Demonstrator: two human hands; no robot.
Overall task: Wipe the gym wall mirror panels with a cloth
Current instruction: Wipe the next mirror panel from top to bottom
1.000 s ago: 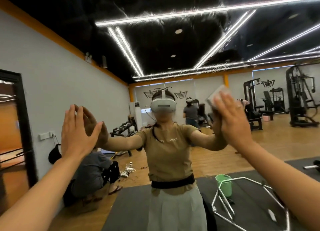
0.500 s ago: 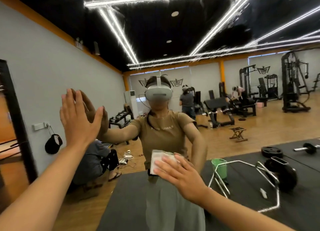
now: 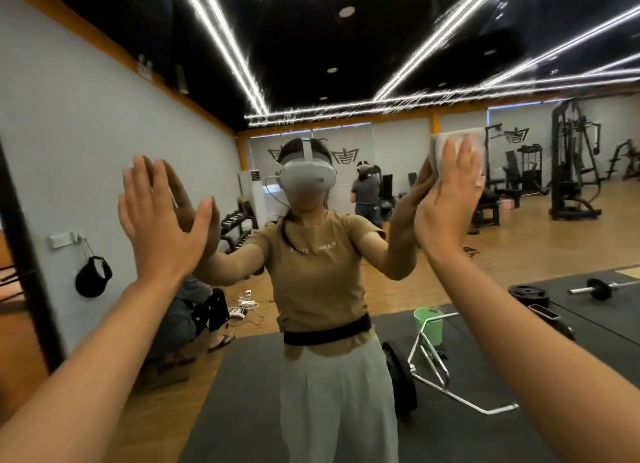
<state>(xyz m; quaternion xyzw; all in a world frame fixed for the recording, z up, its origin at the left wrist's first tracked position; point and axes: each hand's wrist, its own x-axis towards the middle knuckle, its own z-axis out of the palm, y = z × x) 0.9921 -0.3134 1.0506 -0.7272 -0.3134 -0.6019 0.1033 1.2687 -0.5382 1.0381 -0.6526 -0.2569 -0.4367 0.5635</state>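
The wall mirror (image 3: 381, 64) fills the whole view and reflects me and the gym. My right hand (image 3: 446, 202) presses a folded white cloth (image 3: 457, 143) flat against the glass at upper right, fingers straight; only the cloth's top and edges show past the fingers. My left hand (image 3: 156, 220) lies flat on the mirror at the left, fingers straight and together, meeting its own reflection. It holds nothing.
A dark vertical frame (image 3: 24, 254) bounds the mirror panel at the far left. The reflection shows a green bucket (image 3: 429, 324), a metal bar frame, weight plates and a barbell on black mats behind me, a seated person at left, and machines farther back.
My right hand swept the cloth from upper right down to the middle of the glass, then back up to the upper right. My left hand stayed planted on the mirror.
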